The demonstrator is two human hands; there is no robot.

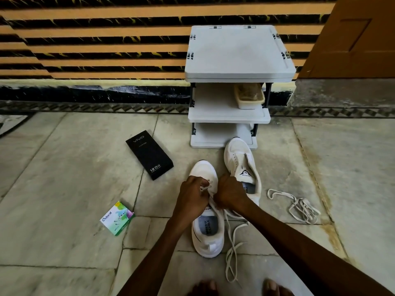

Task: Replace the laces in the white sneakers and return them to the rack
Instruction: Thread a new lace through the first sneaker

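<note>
Pinching the lace (pixel 232 251) over the near sneaker (pixel 207 231) (toe pointing away), left hand (pixel 193 196) and right hand (pixel 229 194) are working, fingers curled tight.

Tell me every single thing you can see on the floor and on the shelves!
White sneakers: two, side by side on the floor before the rack; near sneaker, far sneaker without a lace.
Lace in near sneaker: one, off-white, ends trailing on the floor.
Loose lace: one, off-white, in a heap right of the sneakers.
Rack: one, pale grey, three tiers, against the wall.
Tray: one, cream, brownish contents, on the middle shelf.
Black box: one, flat on the floor left of the rack.
Small box: one, white and green, floor at left.
Left hand and right hand: both gripping the lace over the near sneaker.
Toes: bare, bottom edge.
</note>
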